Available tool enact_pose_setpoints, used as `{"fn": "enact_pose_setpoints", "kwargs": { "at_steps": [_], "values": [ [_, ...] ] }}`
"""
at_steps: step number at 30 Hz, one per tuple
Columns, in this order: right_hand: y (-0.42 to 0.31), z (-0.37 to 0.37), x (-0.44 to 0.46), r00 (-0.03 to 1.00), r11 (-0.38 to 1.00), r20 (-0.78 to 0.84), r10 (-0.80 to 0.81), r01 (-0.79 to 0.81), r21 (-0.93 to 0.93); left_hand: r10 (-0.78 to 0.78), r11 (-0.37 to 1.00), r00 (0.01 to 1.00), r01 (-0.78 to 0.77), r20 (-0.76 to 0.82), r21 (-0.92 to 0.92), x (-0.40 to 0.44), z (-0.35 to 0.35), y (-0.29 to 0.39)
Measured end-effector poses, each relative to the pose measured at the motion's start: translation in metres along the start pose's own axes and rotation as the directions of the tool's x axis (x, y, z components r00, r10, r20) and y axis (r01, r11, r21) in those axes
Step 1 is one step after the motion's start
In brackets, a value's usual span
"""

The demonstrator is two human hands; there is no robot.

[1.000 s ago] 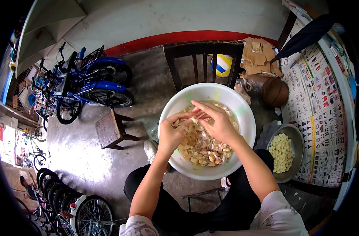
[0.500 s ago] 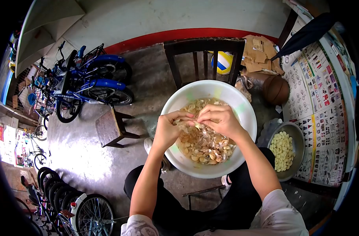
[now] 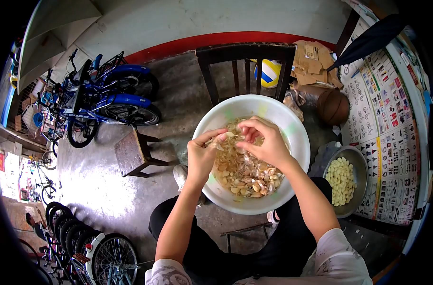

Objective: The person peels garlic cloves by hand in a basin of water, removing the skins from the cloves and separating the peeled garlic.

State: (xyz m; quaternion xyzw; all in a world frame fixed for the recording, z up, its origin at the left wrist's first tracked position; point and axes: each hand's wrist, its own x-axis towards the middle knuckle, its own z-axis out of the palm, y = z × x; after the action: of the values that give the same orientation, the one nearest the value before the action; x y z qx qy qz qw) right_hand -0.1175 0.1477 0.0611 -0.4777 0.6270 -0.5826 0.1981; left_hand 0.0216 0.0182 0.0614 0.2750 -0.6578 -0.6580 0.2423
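My left hand (image 3: 201,156) pinches a pale garlic clove (image 3: 230,134) between thumb and fingers, with thin skin hanging by it. Just to the right is my right hand (image 3: 269,145), its thumb and curled fingers apart and nothing visible between them. Both hands are over a large white basin (image 3: 298,126). Inside it, unpeeled garlic cloves (image 3: 255,184) and loose papery skins lie in what looks like water. At the right, a metal bowl (image 3: 362,176) holds many peeled garlic cloves (image 3: 340,181).
The basin stands against a dark wooden chair (image 3: 245,51). A low wooden stool (image 3: 131,154) is to the left, with blue bicycles (image 3: 126,102) beyond. Behind the chair lie a volleyball (image 3: 269,73), cardboard (image 3: 314,64) and a basketball (image 3: 333,107). Printed sheets (image 3: 385,142) cover the right side.
My hands were together at the clove; now my right hand has drawn away and its fingers have spread. My left hand still holds the clove, slightly higher.
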Motion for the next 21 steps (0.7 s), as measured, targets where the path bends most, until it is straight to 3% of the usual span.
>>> {"fn": "enact_pose_setpoints", "kwargs": {
  "at_steps": [3, 5, 10, 15, 17, 21],
  "values": [
    [0.011, 0.005, -0.001, 0.994, 0.997, -0.09, -0.059, 0.063, 0.053, 0.002, 0.997, 1.0, -0.002, -0.007, 0.079, -0.005, 0.007, -0.004],
    [0.02, 0.003, 0.0, 0.955, 0.947, -0.08, -0.286, 0.269, -0.177, 0.096, 0.985, 0.995, -0.096, 0.007, 0.144, -0.005, 0.009, -0.008],
    [0.015, 0.008, -0.002, 0.981, 0.985, -0.102, -0.168, 0.162, -0.066, 0.13, 0.984, 0.991, -0.129, -0.003, 0.121, -0.005, 0.014, -0.013],
    [0.007, 0.014, -0.005, 0.99, 0.995, -0.101, -0.102, 0.102, -0.01, 0.068, 0.991, 0.994, -0.058, -0.088, 0.118, -0.009, 0.017, -0.016],
    [0.012, 0.016, -0.007, 0.979, 0.967, -0.081, -0.186, 0.168, -0.19, 0.032, 0.99, 0.994, -0.018, -0.1, 0.138, -0.009, 0.017, -0.019],
    [0.012, 0.021, -0.009, 0.976, 0.978, -0.171, -0.134, 0.102, -0.183, 0.0, 0.996, 0.994, 0.009, -0.114, 0.087, -0.011, 0.02, -0.02]
  ]
}}
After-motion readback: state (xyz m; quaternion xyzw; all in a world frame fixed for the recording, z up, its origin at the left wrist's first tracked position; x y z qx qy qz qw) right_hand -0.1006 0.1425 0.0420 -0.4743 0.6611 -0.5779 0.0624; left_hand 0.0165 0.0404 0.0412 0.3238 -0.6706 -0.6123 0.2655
